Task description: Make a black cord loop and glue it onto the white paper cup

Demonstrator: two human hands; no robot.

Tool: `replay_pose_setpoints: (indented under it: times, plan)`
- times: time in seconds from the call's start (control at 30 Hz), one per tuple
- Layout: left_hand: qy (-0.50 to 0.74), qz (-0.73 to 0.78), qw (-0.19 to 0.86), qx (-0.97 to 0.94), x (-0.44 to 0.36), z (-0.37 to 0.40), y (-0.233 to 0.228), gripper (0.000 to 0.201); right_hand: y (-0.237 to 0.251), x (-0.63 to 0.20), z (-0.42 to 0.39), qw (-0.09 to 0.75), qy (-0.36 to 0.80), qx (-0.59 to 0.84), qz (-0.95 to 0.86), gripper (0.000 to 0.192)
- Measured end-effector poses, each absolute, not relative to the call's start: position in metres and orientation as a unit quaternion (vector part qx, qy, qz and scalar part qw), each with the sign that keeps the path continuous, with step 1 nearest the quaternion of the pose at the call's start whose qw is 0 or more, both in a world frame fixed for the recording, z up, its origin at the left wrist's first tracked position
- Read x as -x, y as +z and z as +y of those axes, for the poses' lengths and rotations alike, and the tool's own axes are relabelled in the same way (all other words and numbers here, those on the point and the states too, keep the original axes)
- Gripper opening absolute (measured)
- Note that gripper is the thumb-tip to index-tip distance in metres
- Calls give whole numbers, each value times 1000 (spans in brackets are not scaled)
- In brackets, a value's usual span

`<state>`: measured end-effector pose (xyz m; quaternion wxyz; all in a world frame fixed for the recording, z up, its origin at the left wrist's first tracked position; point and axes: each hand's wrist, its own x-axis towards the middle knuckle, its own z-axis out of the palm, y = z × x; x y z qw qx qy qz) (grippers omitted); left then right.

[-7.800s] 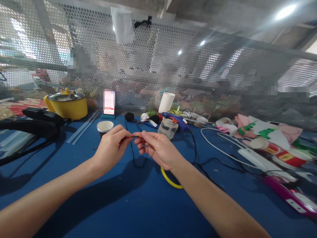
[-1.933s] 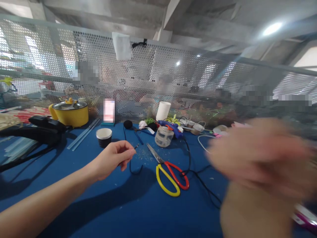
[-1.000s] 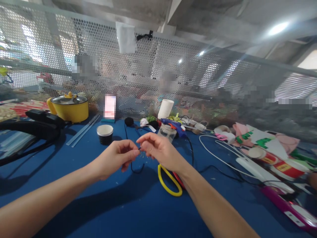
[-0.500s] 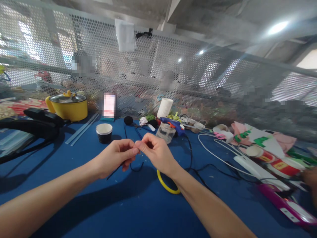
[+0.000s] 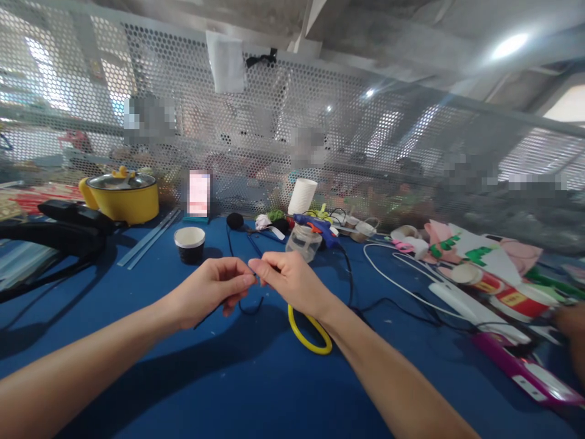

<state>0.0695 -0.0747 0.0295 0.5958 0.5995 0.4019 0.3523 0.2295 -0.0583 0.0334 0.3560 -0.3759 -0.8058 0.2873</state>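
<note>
My left hand point(image 5: 212, 289) is closed in a pinch, with a thin black strand point(image 5: 208, 318), which looks like yarn, poking out below its palm. Fingertip to fingertip with it, my right hand point(image 5: 287, 277) also pinches; a short dark bit of the strand shows between the two. A loose black end curls on the blue table under the fingers. Beyond the hands lies a small black yarn ball point(image 5: 234, 221), its thread running down toward them. Beneath my right wrist rests a yellow ring point(image 5: 307, 337). What the right fingertips cover is hidden.
Behind the hands stand a black-and-white paper cup point(image 5: 189, 246), a glass jar point(image 5: 303, 242) and a blue glue gun point(image 5: 317, 224). A yellow pot point(image 5: 125, 200) and black stand are left. Cables, a purple power strip point(image 5: 521, 372) and another person's hand point(image 5: 571, 326) are right.
My right hand has drawn slightly away from the left, and a bit of dark strand now shows between the fingertips. The view has shifted slightly.
</note>
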Motion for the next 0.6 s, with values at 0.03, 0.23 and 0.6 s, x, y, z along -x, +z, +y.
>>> replay_pose_setpoints:
  times: [0.03,0.23,0.6]
  plan:
    - [346,403,592,-606,-69,-75,29,21,34,-229,-59,352,299,379,-802,37]
    - [325,417,571,-629,-69,-73,30,22,33,-232,-55,340,343,386,-786,35]
    - [314,444,534,-647,-70,-75,32,18,31,-232,-52,328,326,411,-786,41]
